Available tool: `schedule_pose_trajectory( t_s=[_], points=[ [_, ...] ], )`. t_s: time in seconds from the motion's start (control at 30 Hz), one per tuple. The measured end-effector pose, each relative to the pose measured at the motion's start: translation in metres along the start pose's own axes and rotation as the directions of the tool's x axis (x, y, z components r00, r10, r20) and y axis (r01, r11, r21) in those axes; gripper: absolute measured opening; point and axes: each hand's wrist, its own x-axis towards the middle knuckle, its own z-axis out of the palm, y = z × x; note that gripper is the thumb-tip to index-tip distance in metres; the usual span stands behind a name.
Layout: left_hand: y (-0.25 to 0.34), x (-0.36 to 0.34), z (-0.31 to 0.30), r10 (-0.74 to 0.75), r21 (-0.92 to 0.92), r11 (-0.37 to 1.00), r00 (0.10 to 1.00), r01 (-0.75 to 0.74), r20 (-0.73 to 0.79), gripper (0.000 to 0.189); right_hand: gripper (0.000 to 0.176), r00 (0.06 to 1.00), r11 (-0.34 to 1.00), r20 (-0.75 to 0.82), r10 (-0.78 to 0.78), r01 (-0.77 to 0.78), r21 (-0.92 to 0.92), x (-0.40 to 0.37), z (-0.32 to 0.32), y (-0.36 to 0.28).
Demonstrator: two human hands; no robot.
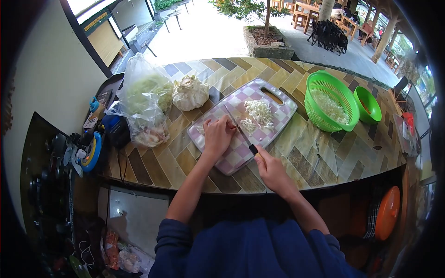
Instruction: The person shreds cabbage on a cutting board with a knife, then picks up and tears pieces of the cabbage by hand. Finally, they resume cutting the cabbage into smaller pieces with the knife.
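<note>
A pink and white checkered cutting board (236,160) lies at a slant on the tiled counter. My right hand (271,169) grips the dark handle of a knife (243,134), whose blade points up and left across the board. Left of the blade, my left hand (219,135) has its fingers bent and drawn together at the blade's side; whatever lies under them is mostly hidden. Right of the blade sits a pile of chopped pale cabbage (259,112), with smaller bits by the knife.
A whole cauliflower-like pale head (190,92) and a plastic bag of vegetables (146,99) stand left. A green basket (309,104) holding shreds and a small green bowl (375,111) stand right. The tiled counter (185,162) has a curved front edge.
</note>
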Motion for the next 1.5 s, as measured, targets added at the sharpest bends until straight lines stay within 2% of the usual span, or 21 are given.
schedule_pose_trajectory(
  t_s=[0.1, 0.43, 0.6, 0.8, 0.9, 1.0, 1.1, 1.4, 1.5],
  points=[
    [-0.001, 0.001, 0.000, -0.003, 0.002, 1.000, 1.000, 0.003, 0.004, 0.018, 0.040, 0.983, 0.985, 0.074, 0.169, -0.170, 0.006, -0.002, -0.004, -0.016],
    [-0.003, 0.000, 0.004, 0.009, -0.026, 1.000, 1.000, -0.010, -0.025, 0.017, 0.039, 0.997, 0.994, 0.033, 0.075, -0.072, -0.087, 0.000, 0.014, -0.008],
    [-0.004, 0.002, 0.004, -0.001, 0.019, 1.000, 1.000, 0.001, -0.021, 0.018, 0.041, 0.999, 0.991, 0.042, 0.035, -0.029, -0.133, 0.019, 0.022, 0.002],
    [0.003, 0.000, -0.001, -0.006, 0.032, 0.999, 0.999, 0.007, -0.038, 0.018, 0.041, 0.999, 0.981, 0.042, 0.016, -0.007, -0.194, -0.006, 0.011, 0.008],
    [0.003, 0.000, -0.001, -0.010, 0.038, 0.999, 1.000, 0.011, -0.027, 0.021, 0.039, 0.996, 0.986, 0.038, 0.086, -0.080, -0.147, -0.006, -0.003, -0.004],
    [0.004, -0.002, -0.001, -0.017, 0.027, 0.999, 1.000, 0.017, -0.015, 0.020, 0.039, 0.981, 0.984, 0.075, 0.180, -0.180, -0.014, -0.001, -0.008, -0.008],
    [0.007, -0.003, -0.003, -0.021, 0.022, 1.000, 1.000, 0.021, -0.009, 0.021, 0.037, 0.999, 0.999, -0.031, 0.015, -0.014, 0.043, -0.008, 0.005, 0.002],
    [0.000, -0.002, 0.003, -0.009, -0.010, 1.000, 1.000, 0.008, -0.006, 0.023, 0.038, 0.991, 0.992, 0.057, 0.122, -0.124, 0.035, -0.005, -0.001, -0.006],
    [-0.002, -0.001, 0.005, -0.003, -0.049, 0.999, 1.000, 0.002, -0.022, 0.019, 0.038, 0.995, 0.997, 0.048, 0.083, -0.082, -0.006, 0.002, 0.005, 0.006]
  ],
)
